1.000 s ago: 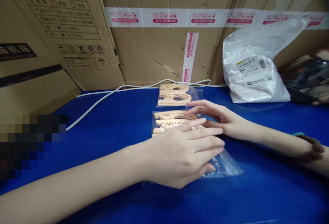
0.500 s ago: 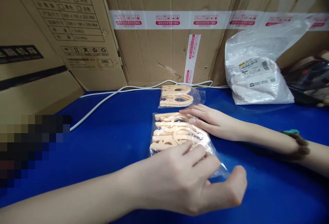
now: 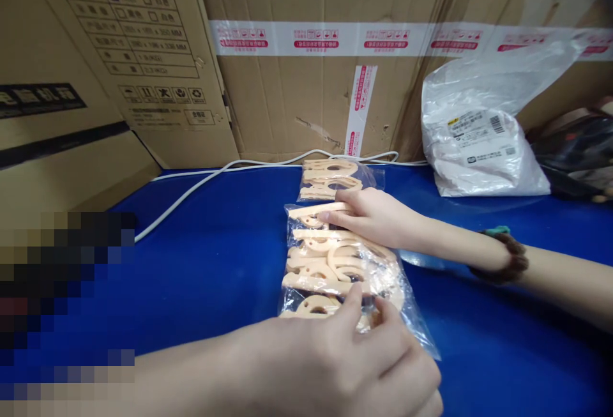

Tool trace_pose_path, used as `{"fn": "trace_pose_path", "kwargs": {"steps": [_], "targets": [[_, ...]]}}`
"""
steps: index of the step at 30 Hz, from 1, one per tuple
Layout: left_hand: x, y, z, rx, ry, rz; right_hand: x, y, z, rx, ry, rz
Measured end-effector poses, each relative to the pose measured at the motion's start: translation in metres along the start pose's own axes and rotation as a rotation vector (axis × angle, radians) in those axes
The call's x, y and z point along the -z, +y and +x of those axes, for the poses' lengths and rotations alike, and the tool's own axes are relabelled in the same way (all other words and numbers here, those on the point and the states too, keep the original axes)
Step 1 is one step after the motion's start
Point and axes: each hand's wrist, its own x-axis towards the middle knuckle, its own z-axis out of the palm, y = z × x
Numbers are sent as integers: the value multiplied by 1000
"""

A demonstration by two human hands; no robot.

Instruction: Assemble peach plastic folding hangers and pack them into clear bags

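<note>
Nearest, the left hand (image 3: 335, 366) pinches the near end of a clear, crinkled plastic bag of flat, pale beige plastic clips with rounded cut-outs (image 3: 330, 264), lying on the smooth blue table (image 3: 205, 264). The right hand (image 3: 373, 216), fingers flat and unclenched, presses on the bag's far end. Just beyond lies a second, smaller clear bag of the same beige clips (image 3: 332, 181), then a thin white cable (image 3: 201, 181), a white crumpled plastic sack with labels (image 3: 479, 142) and taped brown cardboard boxes (image 3: 306, 85).

Pixelated into blocks left of the clear bag (image 3: 335, 270), cut off at the bottom edge below it: left hand (image 3: 345, 366).
</note>
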Motion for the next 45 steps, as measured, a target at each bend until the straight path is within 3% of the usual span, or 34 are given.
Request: {"fn": "trace_pose_path", "kwargs": {"steps": [5,10,11,14,18,26,40,45], "targets": [[-3,-14,17,-1,133,160,34,13,-6,19,259,87],[-35,-61,59,97,115,200,74,68,17,-99,451,316],[-46,-72,67,107,120,191,78,82,25,-129,465,335],[-80,-101,83,165,-26,162,79,122,50,-173,469,376],[-110,-119,75,156,-162,139,58,150,79,-134,360,336],[-123,-116,18,206,-193,145,8,130,127,-79,314,229],[-111,-118,0,344,-213,100,10,104,146,-56,337,-43],[-105,-115,-3,395,-192,79,16,90,134,-105,495,-139]]}}
